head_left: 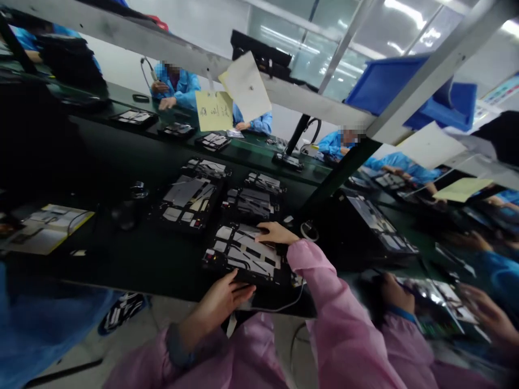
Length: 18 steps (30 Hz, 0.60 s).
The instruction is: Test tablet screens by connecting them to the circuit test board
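In front of me on the dark green bench lies a black tray (248, 254) holding an opened flat electronic device with silver panels, black strips and thin cables. My left hand (223, 300) is at its near edge, fingers stretched out and thumb apart; whether they touch the tray I cannot tell. From the right, my right hand (278, 233) reaches over the far right part of the device, fingers extended and resting on or just above its surface. Similar black trays, including a stack (188, 202) to the left and another tray (253, 202), stand behind it.
A white cable (294, 302) hangs at the bench's front edge. A yellow-edged panel (51, 227) lies far left. At right, a co-worker's hand (397, 297) is near another device, beside a tall tray stack (377, 224). A metal shelf beam (162, 43) with hanging notes crosses overhead.
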### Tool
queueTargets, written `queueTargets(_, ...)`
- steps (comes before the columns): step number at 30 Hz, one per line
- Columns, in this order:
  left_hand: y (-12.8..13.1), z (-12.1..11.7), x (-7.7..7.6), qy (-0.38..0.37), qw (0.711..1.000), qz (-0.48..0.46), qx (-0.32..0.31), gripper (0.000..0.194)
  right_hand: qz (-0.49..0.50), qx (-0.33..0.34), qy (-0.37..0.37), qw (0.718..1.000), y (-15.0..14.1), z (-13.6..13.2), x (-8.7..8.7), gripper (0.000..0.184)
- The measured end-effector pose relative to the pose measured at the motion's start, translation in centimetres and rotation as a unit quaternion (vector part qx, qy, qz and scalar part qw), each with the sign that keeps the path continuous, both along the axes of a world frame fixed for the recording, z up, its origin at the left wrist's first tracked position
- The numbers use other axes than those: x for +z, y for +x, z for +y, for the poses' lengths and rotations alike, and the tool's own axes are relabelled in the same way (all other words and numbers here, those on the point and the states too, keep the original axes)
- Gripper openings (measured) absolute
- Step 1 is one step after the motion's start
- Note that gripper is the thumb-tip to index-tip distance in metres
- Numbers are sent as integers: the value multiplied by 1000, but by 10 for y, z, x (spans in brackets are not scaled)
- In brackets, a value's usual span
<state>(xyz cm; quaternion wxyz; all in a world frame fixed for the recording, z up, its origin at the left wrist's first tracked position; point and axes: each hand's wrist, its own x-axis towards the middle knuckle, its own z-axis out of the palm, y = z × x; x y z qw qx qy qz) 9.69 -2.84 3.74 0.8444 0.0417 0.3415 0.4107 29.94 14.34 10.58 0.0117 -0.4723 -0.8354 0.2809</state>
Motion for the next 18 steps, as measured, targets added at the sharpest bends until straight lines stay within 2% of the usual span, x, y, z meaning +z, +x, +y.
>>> queueTargets(3, -9, -25, -9, -1, 998, 43, -56, 30, 11, 10, -23, 1000, -21, -6, -26, 53)
queueTargets(5, -18, -38, -7, 83, 979, 98, -156, 38, 1, 32, 20, 999, -33, -9, -34, 51)
queueTargets(6, -23, -44, -3, 160, 954, 142, -212, 41, -7, 41, 58, 997, -38, -12, -36, 50)
queueTargets(7, -28, -49, 1, 250, 913, 199, -255, 44, -14, 44, 101, 994, -41, -17, -37, 48)
queueTargets(8, -33, -51, 5, 346, 857, 271, -269, 47, -17, 41, 141, 989, -43, -24, -37, 45)
queueTargets(9, -37, -51, 8, 433, 789, 353, -254, 49, -14, 32, 173, 984, -42, -33, -38, 42)
queueTargets(11, -40, -42, 7, 544, 636, 523, -166, 52, -2, 18, 206, 978, -38, -55, -39, 35)
queueTargets(13, -37, -26, -4, 577, 492, 646, -88, 57, 2, 20, 214, 977, -31, -80, -41, 34)
queueTargets(14, -34, -18, -12, 584, 433, 683, -72, 60, -1, 21, 218, 976, -27, -92, -43, 38)
queueTargets(16, -26, -5, -28, 601, 342, 719, -71, 63, -15, 20, 228, 973, -23, -112, -47, 52)
queueTargets(18, -19, 2, -39, 621, 280, 728, -76, 64, -30, 6, 242, 970, -22, -124, -51, 57)
